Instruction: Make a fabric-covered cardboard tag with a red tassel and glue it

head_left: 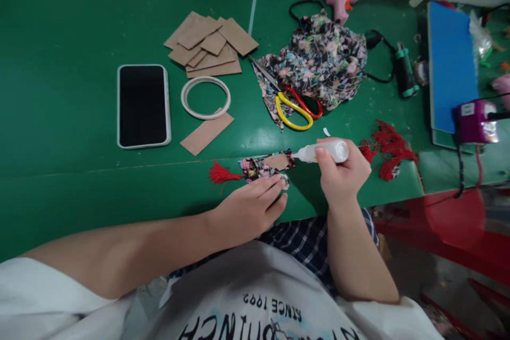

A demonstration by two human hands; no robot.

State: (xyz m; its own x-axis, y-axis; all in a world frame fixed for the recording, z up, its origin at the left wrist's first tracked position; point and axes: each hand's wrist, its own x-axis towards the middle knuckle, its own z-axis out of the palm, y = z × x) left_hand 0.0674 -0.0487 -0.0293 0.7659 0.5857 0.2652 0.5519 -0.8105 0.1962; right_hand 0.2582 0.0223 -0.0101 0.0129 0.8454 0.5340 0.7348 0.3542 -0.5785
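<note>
Near the table's front edge, the left hand (249, 207) presses its fingers (274, 186) together flat on one fabric-wrapped cardboard strip (268, 166) with a red tassel (220, 174), while the right hand (343, 172) wraps its fingers (323, 156) round one white glue bottle (323, 151), nozzle touching the strip's bare card end. Farther out on the green table (59, 64) lie one loose card strip (206, 134), one tape ring (205, 97), one phone (143, 105), one pair of scissors (292, 103) partly tucked under floral cloth (322, 61), and overlapping cardboard pieces (211, 45) too stacked to count; the red tassels (388, 149) are likewise too tangled to count.
</note>
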